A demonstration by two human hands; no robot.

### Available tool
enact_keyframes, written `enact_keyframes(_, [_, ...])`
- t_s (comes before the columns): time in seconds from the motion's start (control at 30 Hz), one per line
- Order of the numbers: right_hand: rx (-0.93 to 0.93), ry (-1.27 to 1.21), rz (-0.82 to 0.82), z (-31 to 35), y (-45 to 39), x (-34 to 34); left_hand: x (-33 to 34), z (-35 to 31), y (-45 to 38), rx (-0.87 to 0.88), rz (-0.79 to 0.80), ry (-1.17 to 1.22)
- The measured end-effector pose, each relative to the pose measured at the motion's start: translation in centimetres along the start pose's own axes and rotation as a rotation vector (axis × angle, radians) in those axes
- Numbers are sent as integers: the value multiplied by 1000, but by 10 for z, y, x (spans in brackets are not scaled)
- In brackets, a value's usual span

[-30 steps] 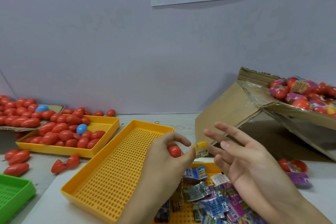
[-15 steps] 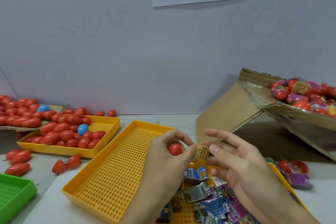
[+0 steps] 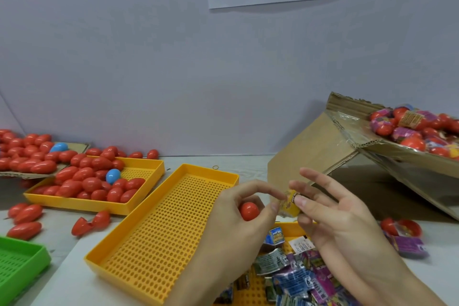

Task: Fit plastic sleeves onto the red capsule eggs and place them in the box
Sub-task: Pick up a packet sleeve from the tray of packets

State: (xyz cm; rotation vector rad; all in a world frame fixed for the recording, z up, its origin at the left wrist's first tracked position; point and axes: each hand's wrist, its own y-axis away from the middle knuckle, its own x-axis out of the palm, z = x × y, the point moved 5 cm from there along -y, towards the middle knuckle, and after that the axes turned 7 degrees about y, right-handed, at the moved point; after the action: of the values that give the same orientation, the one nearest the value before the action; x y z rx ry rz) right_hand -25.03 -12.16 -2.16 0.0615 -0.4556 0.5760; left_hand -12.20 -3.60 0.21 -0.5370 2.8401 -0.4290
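My left hand (image 3: pixel 238 221) holds a red capsule egg (image 3: pixel 249 210) in its curled fingers, and its thumb and forefinger pinch one edge of a yellow plastic sleeve (image 3: pixel 288 206). My right hand (image 3: pixel 332 216) pinches the sleeve's other edge between thumb and forefinger, its remaining fingers spread. Both hands hover over a yellow perforated tray (image 3: pixel 159 228). More printed sleeves (image 3: pixel 293 268) lie heaped at the tray's near right end. The tilted cardboard box (image 3: pixel 323 151) at the right holds several sleeved eggs (image 3: pixel 417 129).
A second yellow tray (image 3: pixel 99 204) at the left holds several red eggs and a blue one. More red eggs (image 3: pixel 24 151) lie on cardboard behind it and loose on the table. A green tray (image 3: pixel 17 266) sits at the lower left. An opened egg (image 3: pixel 400 227) lies at the right.
My right hand came in from an open spread and took hold of the yellow sleeve. Both hands now hold the sleeve between them, beside the egg.
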Motion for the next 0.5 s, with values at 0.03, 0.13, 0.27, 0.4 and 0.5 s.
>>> enact_keyframes(0.03, [5,-19,1,0,0,0,1,1,0,-8,16,-17])
enact_keyframes(0.13, [17,-87,-1,-1,-1,-2,2,3,1,-18,46,-76])
enact_keyframes(0.27, [34,-98,7,0,-1,-1,1,2,1,13,27,-128])
enact_keyframes(0.4, [-21,197,12,1,0,-2,-1,-1,1,-15,24,-1])
enact_keyframes(0.5, [-97,428,51,3,2,2,-4,-1,0,-49,2,125])
